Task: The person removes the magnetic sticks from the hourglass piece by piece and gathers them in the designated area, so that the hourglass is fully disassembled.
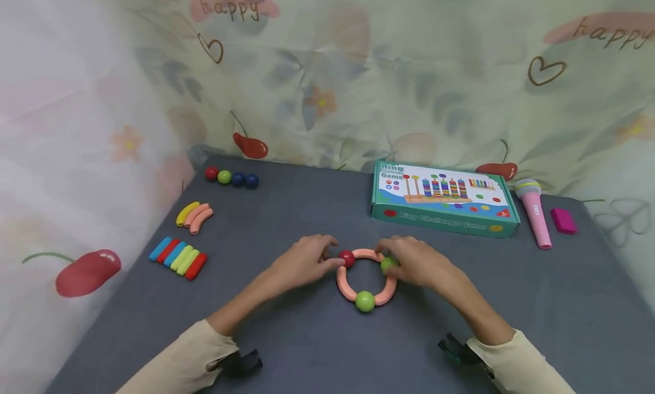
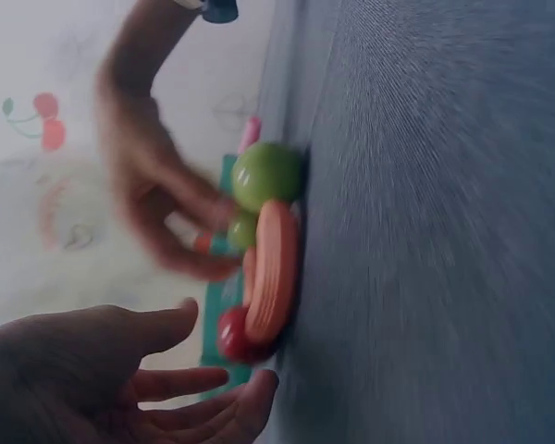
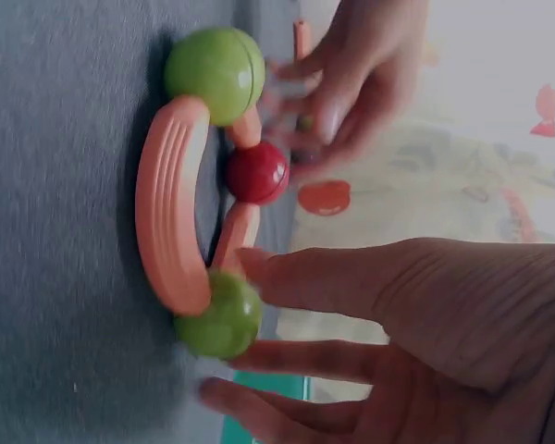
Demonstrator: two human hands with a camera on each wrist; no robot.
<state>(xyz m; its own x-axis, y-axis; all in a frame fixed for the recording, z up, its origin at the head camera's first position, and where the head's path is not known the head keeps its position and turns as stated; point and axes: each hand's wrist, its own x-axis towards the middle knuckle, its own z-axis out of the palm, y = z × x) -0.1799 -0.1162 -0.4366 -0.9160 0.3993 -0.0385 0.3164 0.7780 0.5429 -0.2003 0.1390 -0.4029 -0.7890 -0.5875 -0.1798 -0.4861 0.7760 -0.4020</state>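
Observation:
A ring of salmon-pink curved pieces (image 1: 345,284) joined by balls lies on the dark grey cloth. Its balls are one red ball (image 1: 347,258), a near green ball (image 1: 365,301) and a right green ball (image 1: 389,264). My left hand (image 1: 307,260) is beside the red ball, thumb and fingers spread; the left wrist view shows a gap between them and the ball. On the other side, my right hand (image 1: 417,261) has its thumb and fingers extended around the right green ball (image 3: 220,316). Whether the thumb touches it is unclear.
Several loose balls (image 1: 224,177), three curved pieces (image 1: 195,216) and a row of coloured straight pieces (image 1: 178,257) lie left. Behind the ring sits a green game box (image 1: 442,198); a pink microphone (image 1: 534,212) and a magenta block (image 1: 564,220) lie right of it.

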